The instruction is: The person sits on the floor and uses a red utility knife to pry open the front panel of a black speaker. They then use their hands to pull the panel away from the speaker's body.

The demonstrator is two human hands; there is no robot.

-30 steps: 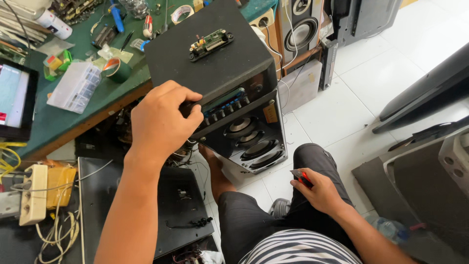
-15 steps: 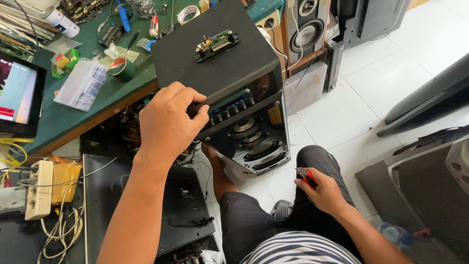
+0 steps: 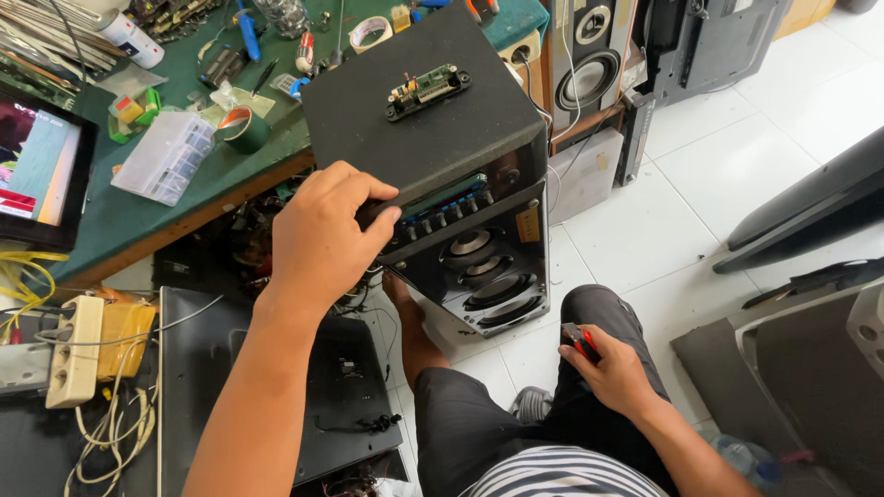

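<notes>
Left hand point(image 3: 324, 235) gripping a black knob point(image 3: 371, 211) on the speaker cabinet point(image 3: 433, 166).
Below the cabinet, right hand point(image 3: 615, 373) (on the knee) closed around a red-and-black tool point(image 3: 580, 341), possibly a screwdriver.

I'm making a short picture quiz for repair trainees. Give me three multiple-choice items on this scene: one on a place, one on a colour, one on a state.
1. Where does the small circuit board lie?
A. on top of the black speaker cabinet
B. on the white floor tiles
C. on the person's knee

2. What colour is the workbench top?
A. red
B. green
C. white

3. What is the left hand doing?
A. hanging free in the air
B. gripping the cabinet's front top edge
C. holding a roll of tape

Answers: 1 A, the board sits on the cabinet's flat top. 2 B, the bench surface is green. 3 B, its fingers curl over the edge above the control strip, while the right hand holds a small red-and-black tool on the thigh.
</notes>
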